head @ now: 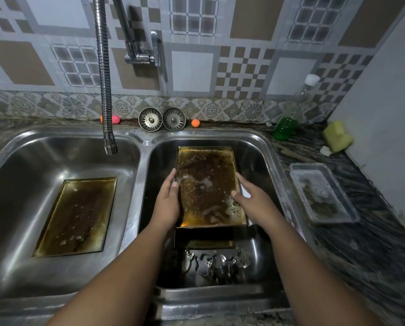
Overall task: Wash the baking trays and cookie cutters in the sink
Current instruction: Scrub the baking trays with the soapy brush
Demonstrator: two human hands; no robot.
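Left hand point(167, 203) grips the left rim of a browned, sudsy baking tray point(208, 184), thumb hooked over the edge. Right hand point(251, 198) holds the opposite rim, thumb on the inner face and fingers along the outside. The tray is held within the right basin point(262, 161). At its 6 o'clock lies a second tray point(208, 244), partly covered, then a heap of cookie cutters point(216, 263). At 9 o'clock a third tray point(77, 217) lies flat in the left basin point(20, 184). Hose spout point(109, 144) at 10 o'clock; two strainers point(150, 119) at 11 o'clock; green bottle point(285, 128) and sponge point(336, 137) at 2 o'clock; plastic container point(323, 191) at 3 o'clock.
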